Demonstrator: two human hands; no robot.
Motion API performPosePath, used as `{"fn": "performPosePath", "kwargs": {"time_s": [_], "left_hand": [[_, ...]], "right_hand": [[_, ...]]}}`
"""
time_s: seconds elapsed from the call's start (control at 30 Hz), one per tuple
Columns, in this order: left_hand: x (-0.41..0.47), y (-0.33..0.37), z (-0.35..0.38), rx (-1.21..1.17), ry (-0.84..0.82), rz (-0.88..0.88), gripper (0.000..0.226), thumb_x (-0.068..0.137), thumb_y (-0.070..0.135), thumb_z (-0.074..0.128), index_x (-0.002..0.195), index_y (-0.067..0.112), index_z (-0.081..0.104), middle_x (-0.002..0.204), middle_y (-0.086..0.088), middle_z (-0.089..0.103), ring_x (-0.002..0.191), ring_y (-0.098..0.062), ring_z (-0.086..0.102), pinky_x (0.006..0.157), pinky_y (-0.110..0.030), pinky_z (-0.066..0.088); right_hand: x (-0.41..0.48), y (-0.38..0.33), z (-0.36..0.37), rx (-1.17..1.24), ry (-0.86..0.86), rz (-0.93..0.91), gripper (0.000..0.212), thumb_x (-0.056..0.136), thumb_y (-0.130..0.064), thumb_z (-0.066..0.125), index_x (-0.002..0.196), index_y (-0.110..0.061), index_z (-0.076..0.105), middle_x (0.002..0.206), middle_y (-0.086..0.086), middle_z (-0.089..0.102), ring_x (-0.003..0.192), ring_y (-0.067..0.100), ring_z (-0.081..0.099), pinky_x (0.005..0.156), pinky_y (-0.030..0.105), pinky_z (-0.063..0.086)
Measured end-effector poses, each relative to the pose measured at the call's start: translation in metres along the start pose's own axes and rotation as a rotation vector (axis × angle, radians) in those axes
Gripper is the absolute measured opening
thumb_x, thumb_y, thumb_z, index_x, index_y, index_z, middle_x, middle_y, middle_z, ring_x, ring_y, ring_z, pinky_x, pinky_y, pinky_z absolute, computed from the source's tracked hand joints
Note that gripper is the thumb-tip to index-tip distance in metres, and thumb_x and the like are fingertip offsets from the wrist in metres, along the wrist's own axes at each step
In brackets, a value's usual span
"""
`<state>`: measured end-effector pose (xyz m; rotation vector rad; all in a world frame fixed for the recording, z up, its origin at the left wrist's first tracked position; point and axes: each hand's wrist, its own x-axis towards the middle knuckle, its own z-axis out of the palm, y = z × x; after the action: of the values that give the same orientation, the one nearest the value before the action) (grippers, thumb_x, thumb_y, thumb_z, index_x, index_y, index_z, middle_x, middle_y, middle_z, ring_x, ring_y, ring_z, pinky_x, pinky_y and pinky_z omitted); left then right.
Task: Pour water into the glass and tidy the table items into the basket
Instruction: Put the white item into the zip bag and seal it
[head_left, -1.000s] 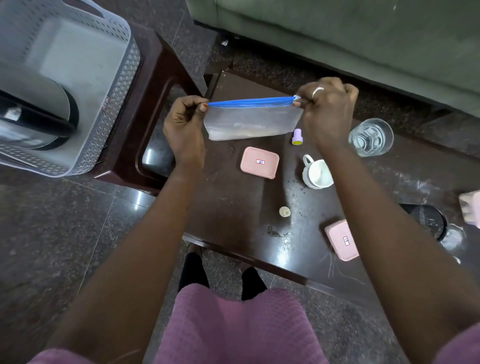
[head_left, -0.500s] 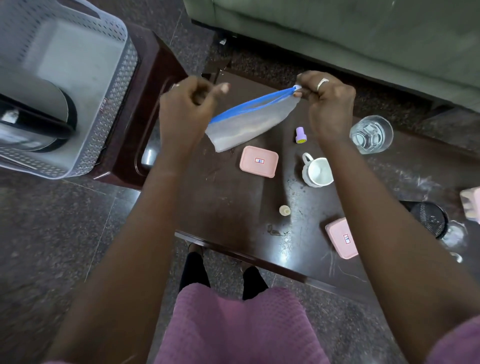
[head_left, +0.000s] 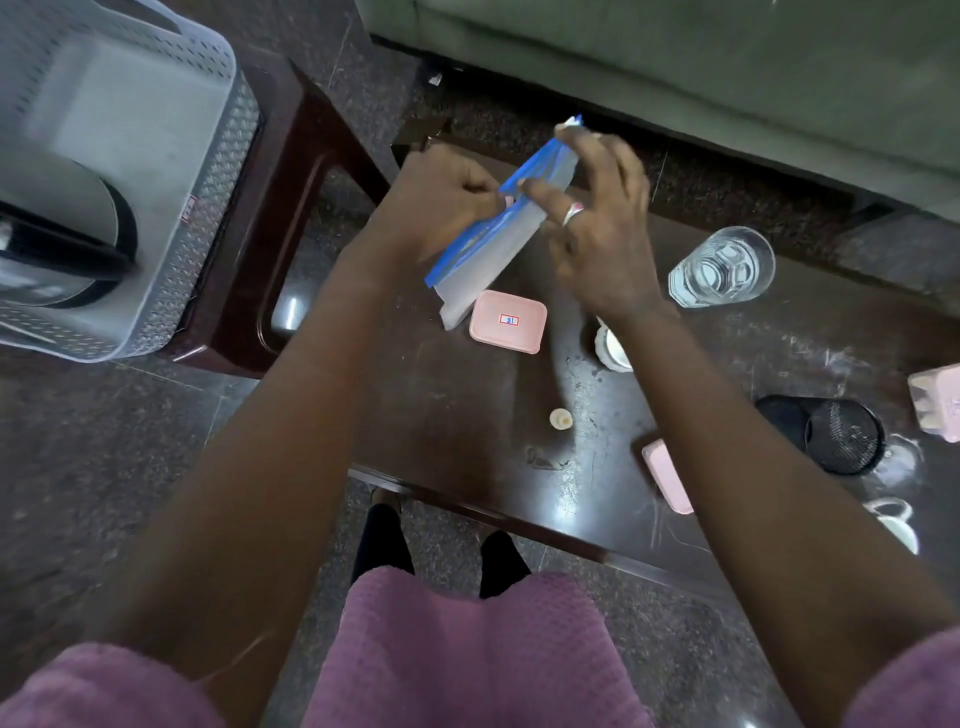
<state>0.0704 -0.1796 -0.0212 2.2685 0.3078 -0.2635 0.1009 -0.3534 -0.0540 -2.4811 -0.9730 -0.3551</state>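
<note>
Since half a second ago: bag swung from near-level to steep diagonal; hands drawn close together.

Left hand (head_left: 441, 200) fisted, pinching the zip bag (head_left: 498, 244) at mid blue strip. Right hand (head_left: 592, 228) fingers spread, loosely touching the bag's upper end; firm grip cannot be told. Bag held above the table (head_left: 467, 415), lower corner over the pink box (head_left: 508, 322). Glass (head_left: 722, 267) with water stands right. Basket (head_left: 156, 156) sits left on a stool.

Single head-worn view, looking steeply down, close over the table (head_left: 467, 415)
</note>
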Motion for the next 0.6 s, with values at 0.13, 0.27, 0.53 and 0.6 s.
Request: {"fn": "performPosePath", "kwargs": {"time_s": [0.13, 0.27, 0.53, 0.6], "left_hand": [[-0.002, -0.001, -0.001, -0.057, -0.016, -0.049, 0.017, 0.082, 0.024, 0.066, 0.086, 0.010, 0.075, 0.071, -0.007, 0.066, 0.060, -0.001, 0.053, 0.059, -0.015, 0.040], [-0.002, 0.002, 0.000, -0.028, 0.115, -0.052, 0.018, 0.080, 0.020, 0.063, 0.085, 0.008, 0.075, 0.076, -0.014, 0.070, 0.064, -0.009, 0.056, 0.059, -0.015, 0.038], [0.005, 0.006, 0.003, 0.229, 0.521, 0.018, 0.026, 0.080, 0.024, 0.049, 0.075, 0.007, 0.069, 0.076, -0.019, 0.062, 0.072, -0.030, 0.056, 0.065, -0.032, 0.034], [0.003, 0.005, 0.010, 0.209, 0.544, 0.024, 0.025, 0.081, 0.021, 0.050, 0.073, 0.005, 0.067, 0.074, -0.021, 0.061, 0.070, -0.030, 0.054, 0.064, -0.031, 0.032]], "right_hand": [[-0.002, -0.012, 0.008, 0.037, -0.099, 0.144, 0.028, 0.082, -0.013, 0.060, 0.109, -0.016, 0.067, 0.129, 0.015, 0.056, 0.118, 0.038, 0.046, 0.099, 0.047, 0.036], [0.000, -0.006, 0.009, -0.042, -0.121, 0.031, 0.019, 0.082, -0.006, 0.053, 0.091, -0.010, 0.070, 0.116, 0.011, 0.064, 0.117, 0.027, 0.048, 0.095, 0.042, 0.034], [0.008, -0.009, -0.011, -0.122, -0.370, -0.253, 0.019, 0.063, -0.001, 0.049, 0.067, -0.005, 0.066, 0.065, 0.012, 0.064, 0.072, 0.029, 0.065, 0.108, 0.052, 0.025], [0.006, -0.013, -0.012, -0.151, -0.428, -0.262, 0.018, 0.062, -0.003, 0.047, 0.064, -0.005, 0.066, 0.060, 0.013, 0.060, 0.067, 0.031, 0.062, 0.112, 0.048, 0.017]]}}
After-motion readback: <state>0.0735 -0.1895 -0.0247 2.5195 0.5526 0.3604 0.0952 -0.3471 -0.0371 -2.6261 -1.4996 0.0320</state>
